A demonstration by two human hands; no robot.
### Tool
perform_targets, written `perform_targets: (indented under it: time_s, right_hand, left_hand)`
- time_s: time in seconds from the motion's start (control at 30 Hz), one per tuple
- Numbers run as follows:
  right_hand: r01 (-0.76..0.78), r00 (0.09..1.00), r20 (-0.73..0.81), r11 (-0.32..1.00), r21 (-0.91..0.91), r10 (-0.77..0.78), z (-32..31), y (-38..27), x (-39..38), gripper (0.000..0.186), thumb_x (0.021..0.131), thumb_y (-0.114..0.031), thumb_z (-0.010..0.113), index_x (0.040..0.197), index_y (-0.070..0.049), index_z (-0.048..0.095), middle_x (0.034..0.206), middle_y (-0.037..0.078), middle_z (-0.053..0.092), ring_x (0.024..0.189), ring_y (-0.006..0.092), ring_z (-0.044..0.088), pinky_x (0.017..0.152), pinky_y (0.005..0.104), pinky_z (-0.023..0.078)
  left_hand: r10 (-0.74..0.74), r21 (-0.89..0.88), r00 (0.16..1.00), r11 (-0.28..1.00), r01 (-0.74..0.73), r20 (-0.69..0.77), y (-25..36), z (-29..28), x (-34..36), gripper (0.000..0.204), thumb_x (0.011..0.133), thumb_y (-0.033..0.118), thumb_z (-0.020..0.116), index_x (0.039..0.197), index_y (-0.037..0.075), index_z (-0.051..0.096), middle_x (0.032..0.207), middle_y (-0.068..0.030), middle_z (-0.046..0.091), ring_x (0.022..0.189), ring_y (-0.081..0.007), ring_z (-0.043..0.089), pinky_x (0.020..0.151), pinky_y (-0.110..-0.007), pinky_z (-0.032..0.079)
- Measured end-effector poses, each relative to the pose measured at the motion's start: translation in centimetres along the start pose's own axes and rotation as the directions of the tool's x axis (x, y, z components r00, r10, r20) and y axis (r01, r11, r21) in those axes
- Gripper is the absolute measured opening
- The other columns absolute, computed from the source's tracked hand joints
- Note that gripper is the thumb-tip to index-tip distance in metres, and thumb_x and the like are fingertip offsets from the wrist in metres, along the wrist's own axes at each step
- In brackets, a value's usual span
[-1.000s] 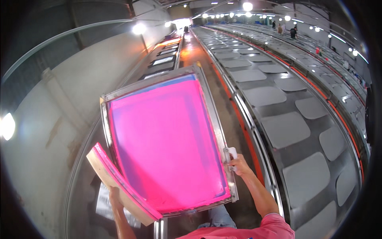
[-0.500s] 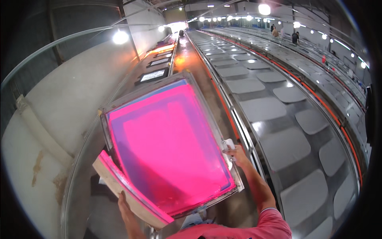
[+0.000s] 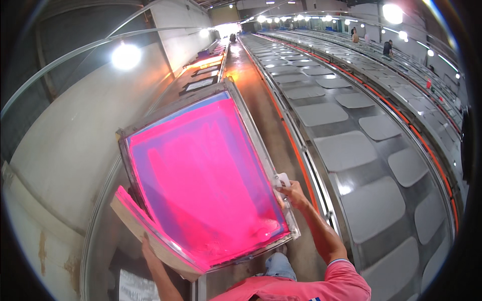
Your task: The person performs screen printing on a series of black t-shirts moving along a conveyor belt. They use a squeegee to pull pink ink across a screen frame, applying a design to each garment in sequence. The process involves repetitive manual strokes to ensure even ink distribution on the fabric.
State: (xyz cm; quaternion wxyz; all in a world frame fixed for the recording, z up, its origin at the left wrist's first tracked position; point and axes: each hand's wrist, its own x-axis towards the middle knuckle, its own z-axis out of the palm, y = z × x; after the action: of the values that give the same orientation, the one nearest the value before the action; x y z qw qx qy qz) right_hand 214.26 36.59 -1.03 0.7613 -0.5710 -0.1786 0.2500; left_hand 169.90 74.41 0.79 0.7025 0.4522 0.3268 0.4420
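- At the lower edge, the wearer's pink shirt (image 3: 306, 286) and a leg in blue denim (image 3: 281, 266).
- The left hand (image 3: 150, 249) grips a long squeegee (image 3: 168, 257) by its pale wooden side; the hand is closed on it. The squeegee slants from upper left to lower right across the lower left corner of a screen frame, its upper edge coated in bright pink. Whether it touches the frame cannot be told.
- The right hand (image 3: 293, 193) is wrapped around a white handle (image 3: 283, 179) on the frame's right side, near its lower corner.
- The screen frame (image 3: 256, 145) is tilted in front of the wearer, between both hands. Glossy pink ink covers most of its mesh (image 3: 201, 180), with bluish-purple margins, and gathers thickly near the bottom.
- Below the left forearm, a whitish sheet (image 3: 135, 287) with dark material around it.
- To the right, beyond a strip of floor (image 3: 273, 135) and an orange rail (image 3: 293, 150), a long table carries rows of rounded grey panels (image 3: 346, 150).
- Past the frame, dark-bordered pieces (image 3: 201, 83) line the left side, beside an orange glow.
- Far off, people (image 3: 387, 47) among more tables, under bright lamps (image 3: 126, 56).
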Motion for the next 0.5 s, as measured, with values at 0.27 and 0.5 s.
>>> perform_targets:
  time_s: [0.27,0.5]
  right_hand:
    - [-0.031,0.974,0.227,0.981,0.189,-0.013,7.6,6.6,22.1,0.048,0.095,-0.021,0.071,0.138,-0.009,0.053,0.114,0.000,0.063,0.096,0.0113,0.061,0.077,0.0305,0.051]
    - [-0.539,0.494,0.749,0.831,-0.136,0.443,8.8,12.1,34.9,0.046,0.093,-0.030,0.072,0.131,-0.006,0.060,0.117,0.003,0.065,0.111,0.0145,0.058,0.093,0.0335,0.048]
  left_hand:
    - [0.015,0.081,0.997,0.997,-0.009,-0.069,5.8,9.5,30.0,0.070,0.101,0.056,0.050,0.146,0.002,0.047,0.137,-0.0122,0.058,0.123,-0.0284,0.056,0.104,-0.042,0.047]
    - [0.168,0.404,0.957,0.913,-0.060,-0.236,11.3,18.8,47.7,0.070,0.101,0.056,0.050,0.147,0.002,0.046,0.137,-0.0123,0.057,0.124,-0.0285,0.056,0.104,-0.042,0.046]
